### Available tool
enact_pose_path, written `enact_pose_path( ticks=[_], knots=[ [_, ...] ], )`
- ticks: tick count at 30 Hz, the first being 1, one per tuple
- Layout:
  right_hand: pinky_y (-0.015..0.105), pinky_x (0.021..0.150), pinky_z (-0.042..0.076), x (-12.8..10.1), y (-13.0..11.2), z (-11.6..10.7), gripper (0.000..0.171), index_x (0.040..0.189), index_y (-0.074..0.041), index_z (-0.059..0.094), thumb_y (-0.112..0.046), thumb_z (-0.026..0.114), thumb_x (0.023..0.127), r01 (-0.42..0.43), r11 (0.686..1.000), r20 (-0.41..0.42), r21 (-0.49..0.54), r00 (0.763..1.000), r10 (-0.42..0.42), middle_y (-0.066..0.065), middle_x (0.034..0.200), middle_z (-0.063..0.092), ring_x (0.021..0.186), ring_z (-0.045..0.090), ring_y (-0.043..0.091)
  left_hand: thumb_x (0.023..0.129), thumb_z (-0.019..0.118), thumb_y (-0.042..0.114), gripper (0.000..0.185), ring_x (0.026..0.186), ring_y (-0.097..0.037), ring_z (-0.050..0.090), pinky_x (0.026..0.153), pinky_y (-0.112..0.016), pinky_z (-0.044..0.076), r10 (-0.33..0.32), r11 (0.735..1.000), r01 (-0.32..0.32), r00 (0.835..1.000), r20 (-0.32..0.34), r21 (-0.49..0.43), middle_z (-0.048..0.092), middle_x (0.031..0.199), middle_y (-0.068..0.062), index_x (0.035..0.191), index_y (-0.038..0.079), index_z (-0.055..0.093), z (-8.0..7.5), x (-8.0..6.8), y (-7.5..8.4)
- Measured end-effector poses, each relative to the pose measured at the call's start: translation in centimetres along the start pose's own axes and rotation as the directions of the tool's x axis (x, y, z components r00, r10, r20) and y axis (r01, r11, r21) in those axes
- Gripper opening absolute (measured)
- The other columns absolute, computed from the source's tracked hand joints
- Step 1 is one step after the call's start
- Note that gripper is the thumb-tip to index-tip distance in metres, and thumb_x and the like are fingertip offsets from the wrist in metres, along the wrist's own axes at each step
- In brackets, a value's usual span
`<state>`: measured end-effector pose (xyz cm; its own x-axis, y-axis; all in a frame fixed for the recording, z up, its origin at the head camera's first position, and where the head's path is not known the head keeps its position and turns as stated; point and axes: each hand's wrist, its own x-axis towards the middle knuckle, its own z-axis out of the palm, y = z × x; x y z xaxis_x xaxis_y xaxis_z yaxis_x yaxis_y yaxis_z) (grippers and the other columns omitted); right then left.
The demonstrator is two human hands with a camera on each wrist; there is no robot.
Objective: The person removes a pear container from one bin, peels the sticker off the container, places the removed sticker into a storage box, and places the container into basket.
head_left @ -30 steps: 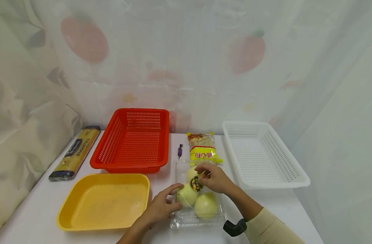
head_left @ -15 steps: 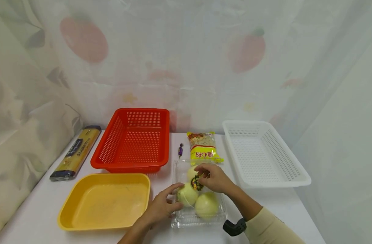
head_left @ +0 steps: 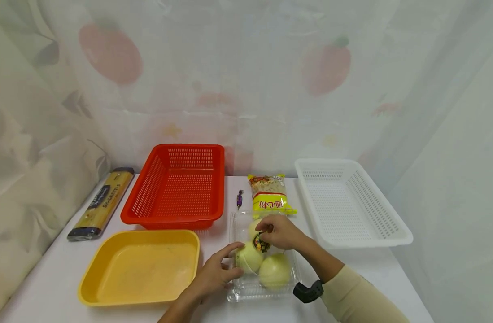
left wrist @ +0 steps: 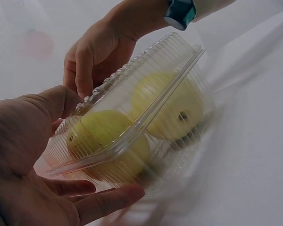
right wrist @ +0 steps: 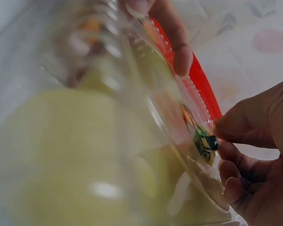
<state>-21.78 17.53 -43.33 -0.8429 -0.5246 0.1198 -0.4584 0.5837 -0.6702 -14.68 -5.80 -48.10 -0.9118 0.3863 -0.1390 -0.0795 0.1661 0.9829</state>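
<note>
A clear plastic fruit box (head_left: pixel 246 294) lies on the table before me, with round yellow-green fruits (head_left: pixel 274 270) inside. My left hand (head_left: pixel 214 271) holds the box at its left side, thumb and fingers spread along the wall. On the lid is a round dark sticker with colourful print (head_left: pixel 260 242). My right hand (head_left: pixel 281 232) pinches the edge of this sticker between thumb and forefinger. In the right wrist view, a dark green edge of the sticker (right wrist: pixel 208 142) stands up from the lid at the fingertips. One fruit is partly hidden behind the right hand.
Beyond the box lie a yellow pasta bag (head_left: pixel 269 194) and a small purple-wrapped candy (head_left: pixel 240 198). A red basket (head_left: pixel 172 220) and a yellow tray (head_left: pixel 139 299) stand left, with a spaghetti pack (head_left: pixel 102 202) at far left. To the right is a white basket (head_left: pixel 367 243).
My right hand has shifted slightly away from me and to the left, its fingers still at the sticker. The left hand keeps its place on the box.
</note>
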Motion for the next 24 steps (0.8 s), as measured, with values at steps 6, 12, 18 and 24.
enact_pose_path(
  ticks=[6, 12, 18, 24],
  knots=[
    [0.028, 0.055, 0.047, 0.5, -0.1, -0.4, 0.009, 0.084, -0.009, 0.072, -0.003, 0.068, 0.079, -0.036, 0.999, 0.072, -0.013, 0.997, 0.037, -0.008, 0.075, 0.062, 0.065, 0.053, 0.011, 0.079, 0.075, 0.009, 0.063, 0.078, -0.023, 0.058, 0.053, -0.038, 0.053, -0.003, 1.0, 0.003, 1.0, 0.0, -0.012, 0.04, 0.135, -0.025, 0.137, 0.022, 0.053, 0.0, -0.1, -0.1],
    [0.027, 0.054, 0.046, 0.6, -0.2, -0.7, 0.006, 0.083, -0.01, 0.07, -0.005, 0.069, 0.08, -0.024, 1.0, 0.123, -0.008, 0.992, 0.025, -0.008, 0.072, 0.059, 0.063, 0.053, 0.009, 0.079, 0.075, 0.009, 0.063, 0.078, -0.023, 0.058, 0.053, -0.036, 0.052, -0.006, 1.0, 0.006, 1.0, 0.001, -0.005, 0.041, 0.134, -0.025, 0.137, 0.022, 0.053, 0.0, -0.1, -0.1],
    [0.025, 0.056, 0.047, 1.0, 0.3, -1.1, 0.01, 0.088, -0.01, 0.071, -0.002, 0.068, 0.083, 0.08, 0.996, 0.204, 0.027, 0.975, -0.084, -0.006, 0.071, 0.059, 0.063, 0.052, 0.007, 0.08, 0.075, 0.009, 0.062, 0.081, -0.025, 0.057, 0.055, -0.037, 0.053, -0.008, 1.0, 0.008, 1.0, 0.0, 0.003, 0.043, 0.132, -0.024, 0.137, 0.022, 0.053, 0.1, -0.1, -0.1],
    [0.024, 0.058, 0.046, 1.5, 0.8, -1.6, 0.013, 0.089, -0.009, 0.073, 0.002, 0.068, 0.083, 0.151, 0.988, 0.254, 0.042, 0.954, -0.157, -0.004, 0.074, 0.06, 0.066, 0.05, 0.006, 0.079, 0.075, 0.009, 0.062, 0.08, -0.024, 0.057, 0.056, -0.038, 0.054, 0.002, 1.0, -0.001, 1.0, -0.007, 0.015, 0.043, 0.13, -0.022, 0.136, 0.023, 0.054, 0.1, -0.1, 0.0]
  ],
)
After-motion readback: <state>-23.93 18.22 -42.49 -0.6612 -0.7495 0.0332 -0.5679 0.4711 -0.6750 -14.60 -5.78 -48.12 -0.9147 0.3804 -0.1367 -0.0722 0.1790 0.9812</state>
